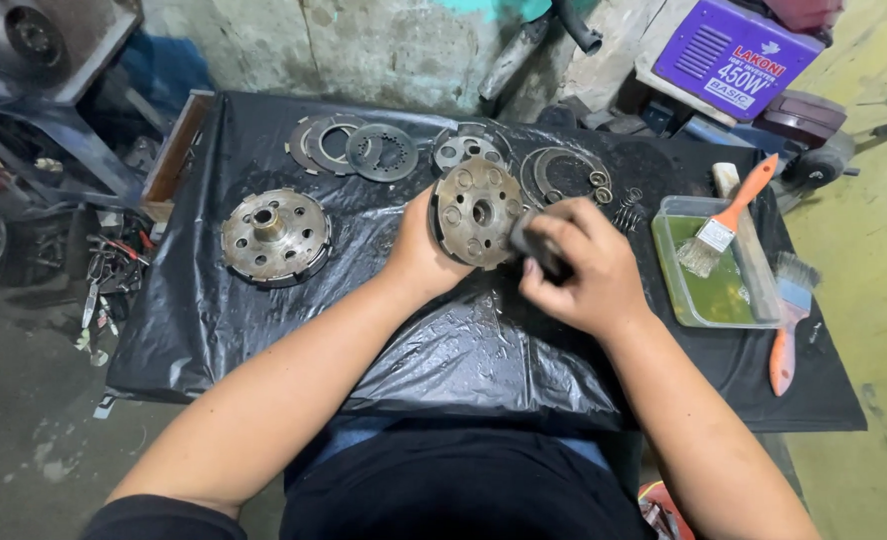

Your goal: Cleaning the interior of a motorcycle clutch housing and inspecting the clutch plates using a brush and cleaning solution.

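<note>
Centrally, above the black plastic sheet, a round metal clutch plate is held tilted up on edge, its drilled face turned toward the camera. It is gripped at its left rim by the left hand, whose fingers are hidden behind the disc. The right hand is clenched round a small dark tool, seemingly a brush or scraper, whose tip is pressed to the plate's right edge.

The plate is judged heavy and rigid, cast metal with bosses and holes, and probably oily, so it may slip; the rim and the raised bosses offer the surest hold, while the face should be left free for the tool.

To the left a larger clutch hub lies flat on the sheet. At the far side, thin friction rings are laid out. To the right stands a clear tray of greenish liquid with an orange-handled paintbrush resting in it, and a second brush beside it.
</note>
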